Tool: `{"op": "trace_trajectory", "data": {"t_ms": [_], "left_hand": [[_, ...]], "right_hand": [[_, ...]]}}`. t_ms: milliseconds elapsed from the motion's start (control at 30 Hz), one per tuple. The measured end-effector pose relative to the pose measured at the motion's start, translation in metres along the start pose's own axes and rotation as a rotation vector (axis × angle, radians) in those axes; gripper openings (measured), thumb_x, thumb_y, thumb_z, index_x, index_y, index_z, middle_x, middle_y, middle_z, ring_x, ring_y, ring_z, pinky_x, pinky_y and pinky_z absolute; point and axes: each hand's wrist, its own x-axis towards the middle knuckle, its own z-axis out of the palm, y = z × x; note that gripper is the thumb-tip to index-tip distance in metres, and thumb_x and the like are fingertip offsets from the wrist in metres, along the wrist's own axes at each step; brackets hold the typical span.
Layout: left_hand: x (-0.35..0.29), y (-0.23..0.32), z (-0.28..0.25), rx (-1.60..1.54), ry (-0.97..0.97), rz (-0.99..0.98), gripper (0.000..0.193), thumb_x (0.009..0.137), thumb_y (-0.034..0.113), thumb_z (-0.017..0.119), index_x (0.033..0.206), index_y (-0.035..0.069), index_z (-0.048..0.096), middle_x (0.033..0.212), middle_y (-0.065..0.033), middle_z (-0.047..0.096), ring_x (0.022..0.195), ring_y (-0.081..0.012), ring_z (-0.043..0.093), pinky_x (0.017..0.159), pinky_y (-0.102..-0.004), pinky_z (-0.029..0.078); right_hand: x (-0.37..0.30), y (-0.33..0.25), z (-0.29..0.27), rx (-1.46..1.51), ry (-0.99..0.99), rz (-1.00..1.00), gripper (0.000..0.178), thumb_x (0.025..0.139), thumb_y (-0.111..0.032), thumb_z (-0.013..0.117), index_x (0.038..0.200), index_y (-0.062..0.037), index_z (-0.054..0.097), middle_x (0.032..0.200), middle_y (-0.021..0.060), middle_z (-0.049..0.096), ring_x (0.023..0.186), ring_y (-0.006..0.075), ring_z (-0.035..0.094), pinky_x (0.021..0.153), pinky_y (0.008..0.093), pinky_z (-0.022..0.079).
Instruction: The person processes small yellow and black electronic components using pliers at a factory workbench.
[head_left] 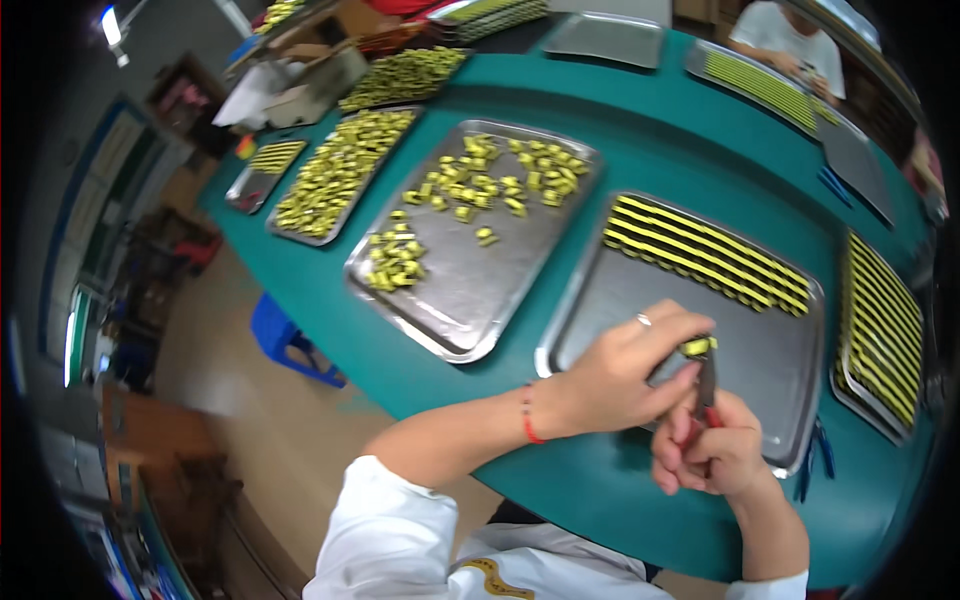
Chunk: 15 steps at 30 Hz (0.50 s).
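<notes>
Left hand (628,368) pinching yellow-black part (697,346) — right hand (725,445) closed round red-handled pliers (708,385) — gold-brown print (490,576) on white shirt (385,525) unreadable.

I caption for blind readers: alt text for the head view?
Left hand holds a small yellow piece at the tip of a red-handled tool in the right hand, above a metal tray with rows of similar pieces.
</notes>
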Motion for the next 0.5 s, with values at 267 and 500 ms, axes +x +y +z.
{"op": "trace_trajectory", "data": {"t_ms": [267,500], "left_hand": [[-0.006,-0.003,-0.006,0.102,0.006,0.036,0.046,0.074,-0.010,0.069,0.118,-0.003,0.058,0.095,-0.0164,0.062,0.077,-0.0283,0.065,0.065,-0.0340,0.053],[-0.004,-0.005,-0.003,0.078,-0.012,0.027,0.044,0.074,-0.010,0.068,0.116,-0.004,0.058,0.094,-0.0166,0.062,0.075,-0.0287,0.063,0.063,-0.0344,0.052]], "right_hand": [[0.015,-0.004,0.016,-0.068,0.070,0.000,0.030,0.052,0.008,0.040,0.082,0.0031,0.047,0.064,0.0230,0.054,0.036,0.0273,0.045,0.037,0.0394,0.040],[0.009,-0.006,-0.006,-0.043,0.008,0.056,0.032,0.055,0.011,0.039,0.085,0.0036,0.048,0.068,0.0231,0.056,0.049,0.0331,0.058,0.036,0.0325,0.036]]}}
